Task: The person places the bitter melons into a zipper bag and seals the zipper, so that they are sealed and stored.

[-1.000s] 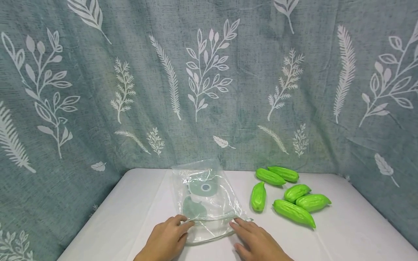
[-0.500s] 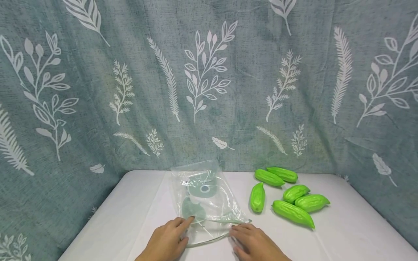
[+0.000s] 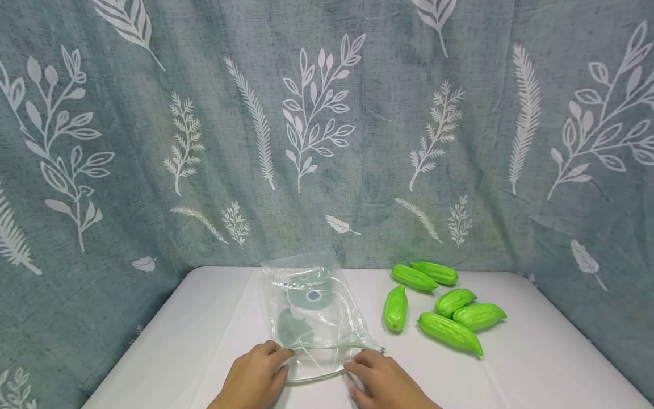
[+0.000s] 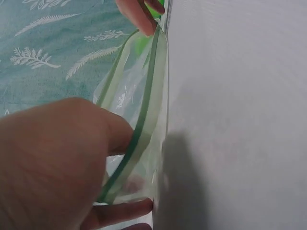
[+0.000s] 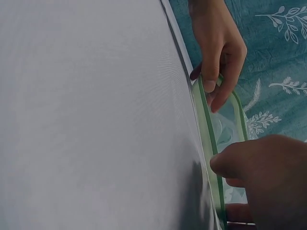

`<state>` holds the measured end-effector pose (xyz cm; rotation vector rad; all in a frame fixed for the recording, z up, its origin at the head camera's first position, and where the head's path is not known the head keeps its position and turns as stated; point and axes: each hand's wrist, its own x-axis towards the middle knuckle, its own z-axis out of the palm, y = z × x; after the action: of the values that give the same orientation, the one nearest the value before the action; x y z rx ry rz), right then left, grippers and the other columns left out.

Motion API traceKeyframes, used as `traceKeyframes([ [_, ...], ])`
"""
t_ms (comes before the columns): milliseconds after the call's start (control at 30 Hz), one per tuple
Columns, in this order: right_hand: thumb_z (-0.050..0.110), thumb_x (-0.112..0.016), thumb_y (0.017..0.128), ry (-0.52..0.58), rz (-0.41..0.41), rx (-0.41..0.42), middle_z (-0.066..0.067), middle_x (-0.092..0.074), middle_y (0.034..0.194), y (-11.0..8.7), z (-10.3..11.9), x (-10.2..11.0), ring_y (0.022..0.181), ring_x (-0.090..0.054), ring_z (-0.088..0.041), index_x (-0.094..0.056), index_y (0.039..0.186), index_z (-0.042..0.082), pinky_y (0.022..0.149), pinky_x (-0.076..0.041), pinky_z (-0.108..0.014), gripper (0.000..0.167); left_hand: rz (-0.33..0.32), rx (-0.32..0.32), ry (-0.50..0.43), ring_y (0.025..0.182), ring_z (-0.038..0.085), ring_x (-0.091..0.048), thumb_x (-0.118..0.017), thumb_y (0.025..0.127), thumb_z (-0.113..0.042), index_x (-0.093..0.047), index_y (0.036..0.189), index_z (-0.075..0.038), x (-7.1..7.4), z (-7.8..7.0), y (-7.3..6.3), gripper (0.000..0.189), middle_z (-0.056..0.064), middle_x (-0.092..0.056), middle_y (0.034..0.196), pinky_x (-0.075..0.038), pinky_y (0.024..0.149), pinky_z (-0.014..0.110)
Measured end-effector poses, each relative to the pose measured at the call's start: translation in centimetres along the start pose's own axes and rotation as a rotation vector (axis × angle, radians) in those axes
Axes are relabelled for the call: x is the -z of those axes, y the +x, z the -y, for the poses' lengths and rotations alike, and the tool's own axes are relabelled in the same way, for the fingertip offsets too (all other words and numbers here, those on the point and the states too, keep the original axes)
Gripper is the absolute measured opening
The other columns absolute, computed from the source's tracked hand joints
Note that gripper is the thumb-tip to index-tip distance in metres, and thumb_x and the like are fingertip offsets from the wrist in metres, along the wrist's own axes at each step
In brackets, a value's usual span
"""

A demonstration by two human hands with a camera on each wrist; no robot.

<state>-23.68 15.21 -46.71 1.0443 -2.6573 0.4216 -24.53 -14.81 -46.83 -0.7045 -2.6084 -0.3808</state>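
pinched one clear bag (image 3: pixel 323 335) by its rim (image 4: pixel 151 72) with one half-curled left hand (image 3: pixel 255 372) and one half-curled right hand (image 3: pixel 382 376) beside six green vegetables (image 3: pixel 449 333) on one surface (image 3: pixel 214 324).

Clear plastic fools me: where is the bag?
In the head view, the bag lies left of the green vegetables, its mouth between left hand and right hand.

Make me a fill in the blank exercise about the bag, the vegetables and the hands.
1. The table under the clear bag is coloured ____.
2. Beside the bag lie exactly ____ green vegetables.
3. They are nearer the person's ____ hand than the left hand.
4. In both wrist views, the strips along the bag's mouth are coloured ____.

Missing words: white; six; right; green.
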Motion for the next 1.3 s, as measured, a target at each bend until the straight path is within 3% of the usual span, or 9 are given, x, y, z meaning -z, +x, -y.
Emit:
traceKeyframes([
  [133,0.036,-0.071,0.09,-0.006,0.023,-0.025,-0.001,-0.062,0.117,-0.1,0.13,-0.1,0.096,-0.059,-0.012,-0.068,0.126,0.015,0.079,-0.055,-0.037,0.042,0.001,0.037,-0.042,0.08,0.009,-0.063,-0.079,0.084,-0.023,-0.076,0.112,-0.019,-0.02,0.13,-0.12,0.029,-0.006,-0.066,0.094,-0.055,0.062,0.029],
  [400,0.033,-0.074,0.087,-0.103,-0.099,0.043,-0.005,-0.062,0.118,-0.46,0.1,-0.14,0.098,-0.062,-0.02,-0.071,0.12,0.015,0.076,-0.055,-0.038,0.037,-0.02,0.08,-0.125,0.081,0.008,-0.063,-0.082,0.079,-0.022,-0.066,0.131,-0.015,-0.05,0.4,0.0,0.055,-0.002,-0.068,0.104,-0.056,0.067,0.03],
  [600,0.031,-0.075,0.086,-0.101,-0.111,0.055,-0.003,-0.06,0.109,-0.42,0.04,-0.19,0.089,-0.056,-0.013,-0.072,0.122,0.013,0.072,-0.052,-0.033,0.04,-0.036,0.053,-0.134,0.1,0.014,-0.063,-0.081,0.081,-0.025,-0.066,0.132,-0.015,-0.17,0.39,-0.16,0.054,-0.006,-0.065,0.112,-0.057,0.079,0.038],
  [700,0.031,-0.074,0.087,-0.097,-0.099,0.035,-0.001,-0.058,0.109,-0.43,0.0,-0.13,0.09,-0.054,-0.013,-0.074,0.117,0.016,0.073,-0.05,-0.033,0.033,-0.048,0.017,-0.151,0.106,0.015,-0.062,-0.081,0.082,-0.027,-0.065,0.133,-0.015,-0.29,0.39,-0.17,0.054,-0.007,-0.062,0.117,-0.056,0.085,0.038],
  [833,0.031,-0.074,0.088,-0.084,-0.077,0.021,-0.006,-0.06,0.125,-0.45,0.03,-0.07,0.11,-0.058,-0.022,-0.073,0.108,0.019,0.082,-0.053,-0.042,0.024,-0.069,-0.019,-0.16,0.105,0.015,-0.063,-0.082,0.081,-0.027,-0.061,0.137,-0.015,-0.48,0.4,-0.22,0.061,-0.008,-0.061,0.119,-0.056,0.085,0.037],
  [967,0.03,-0.074,0.087,-0.069,-0.053,0.024,-0.01,-0.058,0.138,-0.49,0.18,-0.09,0.124,-0.055,-0.029,-0.069,0.107,0.017,0.09,-0.052,-0.05,0.024,-0.077,-0.041,-0.134,0.106,0.017,-0.065,-0.083,0.079,-0.027,-0.058,0.14,-0.014,-0.66,0.38,-0.27,0.067,-0.007,-0.063,0.121,-0.056,0.084,0.039],
  [1300,0.033,-0.071,0.091,-0.016,0.046,-0.034,-0.009,-0.058,0.138,-0.28,0.36,0.24,0.126,-0.055,-0.027,-0.066,0.113,0.017,0.094,-0.05,-0.051,0.027,-0.045,0.027,-0.136,0.09,0.019,-0.068,-0.08,0.082,-0.026,-0.053,0.144,-0.013,-0.6,0.24,-0.23,0.068,0.001,-0.065,0.115,-0.058,0.072,0.035],
])
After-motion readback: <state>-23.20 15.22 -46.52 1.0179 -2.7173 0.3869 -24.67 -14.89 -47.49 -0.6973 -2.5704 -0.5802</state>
